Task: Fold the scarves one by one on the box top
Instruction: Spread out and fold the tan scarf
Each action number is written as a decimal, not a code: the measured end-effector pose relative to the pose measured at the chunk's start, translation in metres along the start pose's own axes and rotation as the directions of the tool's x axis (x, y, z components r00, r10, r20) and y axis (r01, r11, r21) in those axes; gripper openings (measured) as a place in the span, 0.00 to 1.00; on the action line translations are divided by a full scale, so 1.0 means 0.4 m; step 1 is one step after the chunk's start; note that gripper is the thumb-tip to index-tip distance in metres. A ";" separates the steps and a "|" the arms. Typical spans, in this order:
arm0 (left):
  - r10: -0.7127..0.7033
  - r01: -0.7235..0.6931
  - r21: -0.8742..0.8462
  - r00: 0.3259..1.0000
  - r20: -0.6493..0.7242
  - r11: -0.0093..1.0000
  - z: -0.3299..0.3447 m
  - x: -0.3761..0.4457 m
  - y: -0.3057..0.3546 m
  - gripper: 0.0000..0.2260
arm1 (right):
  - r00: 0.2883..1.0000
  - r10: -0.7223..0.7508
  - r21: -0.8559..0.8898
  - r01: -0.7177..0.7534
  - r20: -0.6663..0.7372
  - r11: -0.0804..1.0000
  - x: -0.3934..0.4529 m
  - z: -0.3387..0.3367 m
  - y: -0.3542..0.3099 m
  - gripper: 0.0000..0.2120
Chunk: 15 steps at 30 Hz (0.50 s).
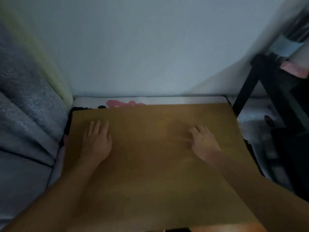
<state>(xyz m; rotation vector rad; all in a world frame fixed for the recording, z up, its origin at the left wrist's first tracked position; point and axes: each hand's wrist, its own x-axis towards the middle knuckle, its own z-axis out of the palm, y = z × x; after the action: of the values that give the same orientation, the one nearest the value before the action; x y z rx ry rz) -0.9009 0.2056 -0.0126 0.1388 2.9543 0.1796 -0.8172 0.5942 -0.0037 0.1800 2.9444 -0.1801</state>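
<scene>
A mustard-brown scarf [150,164] lies spread flat over the box top and covers nearly all of it. My left hand [97,141] rests palm down on its left part, fingers apart and pointing away from me. My right hand [203,142] lies flat on its right part, fingers spread and slightly blurred. Neither hand grips the cloth. Behind the scarf's far edge a strip of the white box top [175,99] shows, with a pink patch [122,103] and black marks on it. The picture is dim and blurred.
A grey textured cushion or sofa [25,114] presses against the box on the left. A plain pale wall [142,47] stands right behind. On the right is a black frame or rack [260,84] with a pink item [294,70] on it.
</scene>
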 end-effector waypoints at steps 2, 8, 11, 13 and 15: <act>0.068 -0.068 0.043 0.998 0.005 0.997 -0.039 0.116 0.018 0.27 | 0.999 -0.030 -0.008 0.030 -0.030 1.000 0.124 -0.053 0.028 0.23; 0.080 -0.141 0.314 0.977 0.200 0.939 -0.075 0.346 0.001 0.32 | 0.970 -0.172 -0.113 0.194 0.174 0.975 0.416 -0.122 0.161 0.30; 0.073 -0.159 0.449 0.977 0.202 0.879 -0.063 0.382 0.000 0.30 | 0.943 -0.190 -0.114 0.228 0.271 0.967 0.482 -0.140 0.194 0.33; 0.088 -0.159 0.506 0.983 0.162 0.848 -0.058 0.392 0.007 0.26 | 0.933 -0.187 -0.091 0.224 0.306 0.970 0.503 -0.154 0.199 0.34; 0.076 -0.166 0.512 0.978 0.192 0.843 -0.065 0.408 0.011 0.24 | 0.926 -0.169 -0.047 0.196 0.337 0.980 0.512 -0.161 0.205 0.31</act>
<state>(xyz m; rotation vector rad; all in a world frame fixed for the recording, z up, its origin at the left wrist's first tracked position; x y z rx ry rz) -1.0650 0.2239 -0.0146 0.3930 2.7461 -0.6080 -1.0176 0.7057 0.0108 -0.1265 2.6213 -0.1048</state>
